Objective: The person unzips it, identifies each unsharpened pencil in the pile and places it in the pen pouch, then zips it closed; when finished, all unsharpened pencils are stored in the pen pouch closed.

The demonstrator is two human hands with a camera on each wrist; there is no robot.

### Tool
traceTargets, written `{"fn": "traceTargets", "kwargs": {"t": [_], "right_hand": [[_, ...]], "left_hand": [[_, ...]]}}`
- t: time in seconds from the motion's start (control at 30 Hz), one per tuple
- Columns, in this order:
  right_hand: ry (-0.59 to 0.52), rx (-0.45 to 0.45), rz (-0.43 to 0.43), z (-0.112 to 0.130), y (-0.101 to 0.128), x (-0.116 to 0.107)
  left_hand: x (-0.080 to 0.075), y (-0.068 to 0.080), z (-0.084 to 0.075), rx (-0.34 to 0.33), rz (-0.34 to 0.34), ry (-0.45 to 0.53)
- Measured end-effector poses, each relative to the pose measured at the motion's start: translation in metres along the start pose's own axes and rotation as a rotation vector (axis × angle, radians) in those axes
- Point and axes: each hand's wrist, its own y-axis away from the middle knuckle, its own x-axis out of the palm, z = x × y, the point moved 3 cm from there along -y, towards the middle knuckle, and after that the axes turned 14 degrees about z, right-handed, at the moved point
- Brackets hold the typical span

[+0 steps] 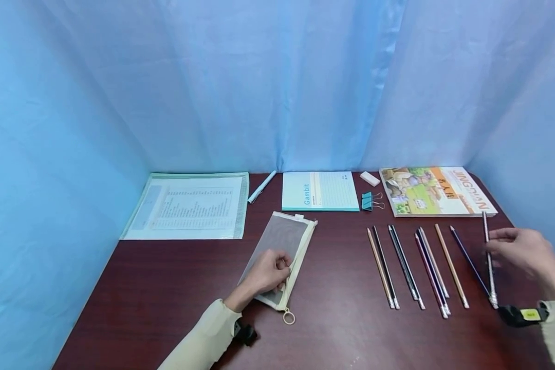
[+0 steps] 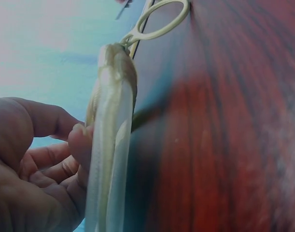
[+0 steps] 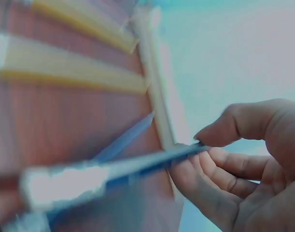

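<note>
On the left, a mesh zip pouch (image 1: 282,234) with a cream zipper edge and a ring pull (image 1: 289,317) lies slanted on the table. My left hand (image 1: 267,271) pinches this pouch along its zipper side; in the left wrist view, curled fingertips meet the zipper edge (image 2: 106,159). Far to the right, my right hand (image 1: 522,250) pinches a dark pencil (image 1: 489,262) between thumb and fingers. The right wrist view shows that grip near one end, with the pale end of the pencil (image 3: 137,169) pointing left. Beside it lies a dark blue pencil (image 1: 468,259).
Several more pencils (image 1: 450,264) lie in a spread row left of my right hand. Along the back are a document sleeve (image 1: 189,205), a white pen (image 1: 261,187), a Gambit notebook (image 1: 320,191), an eraser (image 1: 370,179), a teal binder clip (image 1: 367,201) and a book (image 1: 437,190).
</note>
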Motion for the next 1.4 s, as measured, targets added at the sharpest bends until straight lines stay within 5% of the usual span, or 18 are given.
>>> {"fn": "traceTargets", "kwargs": {"t": [0.1,0.2,0.43,0.77,1.13,1.4], "right_hand": [[-0.446,-0.143,0.152,0.018,-0.001,0.018],[-0.731,-0.255,0.314,0.047,0.001,0.043],[-0.702,-0.225,0.516,0.129,-0.002,0.125],[-0.783,-0.157,0.597,0.210,-0.028,0.237],[-0.822,-0.084,0.347,0.244,-0.042,0.267],[-0.810,-0.100,0.288,0.255,-0.039,0.274]], "left_hand": [[-0.001,0.000,0.000,-0.003,-0.009,-0.007],[-0.001,0.000,0.000,0.001,-0.012,-0.008],[-0.002,0.000,-0.001,0.015,-0.021,0.010],[0.000,-0.001,-0.003,0.003,-0.031,0.055],[0.002,-0.003,-0.006,-0.023,-0.042,0.066],[0.002,0.000,-0.006,-0.019,-0.060,0.056]]}}
